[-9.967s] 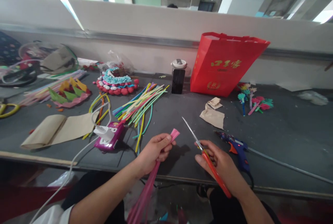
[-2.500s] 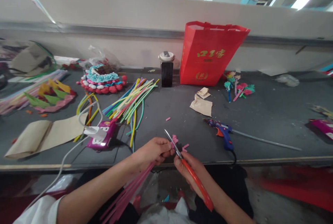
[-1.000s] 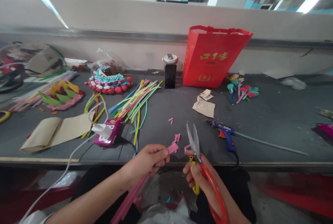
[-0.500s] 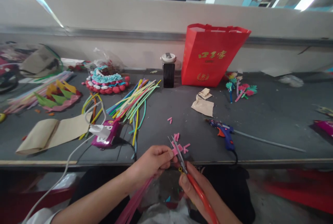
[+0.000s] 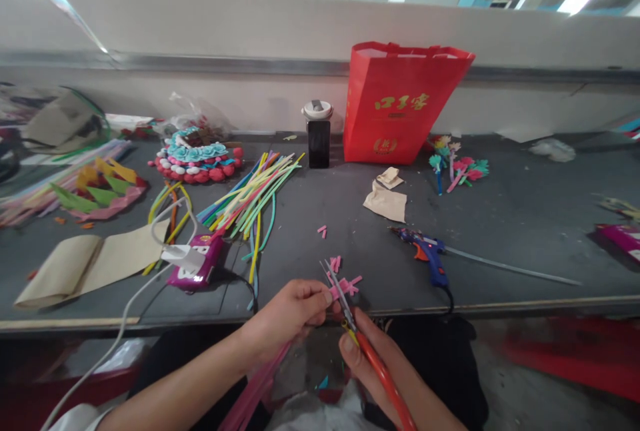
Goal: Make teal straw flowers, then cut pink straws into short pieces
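My left hand (image 5: pixel 299 311) is closed around a bundle of pink strips (image 5: pixel 256 387), whose long ends trail down toward my lap. A short pink end pokes out past its fingertips, beside the scissor blades. In my right hand (image 5: pixel 373 357) are scissors (image 5: pixel 370 345) with red-orange handles, their slim blades slightly parted and pointing away from me over the table's front edge. Several small cut pink pieces (image 5: pixel 354 284) lie on the dark table just beyond the blades. A few more pink bits (image 5: pixel 323 231) rest a little farther back.
A blue glue gun (image 5: pixel 429 254) with a long glue stick lies at right. Behind stand a red bag (image 5: pixel 400 104) and a phone (image 5: pixel 319 144) against a lidded cup. Colourful strips (image 5: pixel 255 194), a purple power strip (image 5: pixel 197 264) with a white cable, and brown paper (image 5: pixel 95 261) lie left.
The camera view has shifted slightly, so the table things sit a little farther left. My hands keep nearly the same pose, with the scissor blades still beside the pink strips' end.
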`<state>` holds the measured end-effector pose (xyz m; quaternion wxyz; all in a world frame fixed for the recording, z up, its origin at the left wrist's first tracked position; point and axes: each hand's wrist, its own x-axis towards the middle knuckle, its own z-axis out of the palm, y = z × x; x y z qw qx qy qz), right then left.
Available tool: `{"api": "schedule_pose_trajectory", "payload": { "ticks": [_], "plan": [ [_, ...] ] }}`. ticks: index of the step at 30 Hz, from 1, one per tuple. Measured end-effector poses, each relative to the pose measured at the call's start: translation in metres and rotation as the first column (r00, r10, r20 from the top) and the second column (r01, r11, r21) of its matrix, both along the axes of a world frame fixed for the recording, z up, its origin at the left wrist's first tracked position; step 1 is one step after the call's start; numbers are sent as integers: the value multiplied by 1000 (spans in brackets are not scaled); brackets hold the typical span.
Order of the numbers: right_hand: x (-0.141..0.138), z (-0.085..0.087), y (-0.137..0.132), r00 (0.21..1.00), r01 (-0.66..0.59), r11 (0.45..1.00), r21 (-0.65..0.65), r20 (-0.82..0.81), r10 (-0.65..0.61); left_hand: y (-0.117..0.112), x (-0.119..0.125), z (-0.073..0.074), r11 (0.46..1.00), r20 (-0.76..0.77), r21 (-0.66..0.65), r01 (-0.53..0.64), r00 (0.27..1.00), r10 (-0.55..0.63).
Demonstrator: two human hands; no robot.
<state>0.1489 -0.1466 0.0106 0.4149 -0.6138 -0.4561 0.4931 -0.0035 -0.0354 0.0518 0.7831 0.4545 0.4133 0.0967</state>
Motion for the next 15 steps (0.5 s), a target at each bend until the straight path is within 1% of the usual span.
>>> {"api": "schedule_pose_trajectory", "payload": {
  "ticks": [4, 10, 13, 15],
  "plan": [
    [-1, -2, 1, 1000, 14, 1000, -5, -17, -14, 0, 0, -1, 1000, 0, 19, 8, 1000, -8],
    [-1, 0, 13, 999, -15, 1000, 28, 33, 14, 7, 0, -6, 998, -19, 59, 19, 1000, -18],
    [0, 2, 23, 1000, -17, 1000, 23, -5, 17, 12, 2, -8, 998, -28, 59, -2, 1000, 4],
    [1, 3, 28, 998, -11, 1000, -5, -61, 10, 17, 3, -9, 998, -27, 57, -19, 999, 20]
  ]
}}
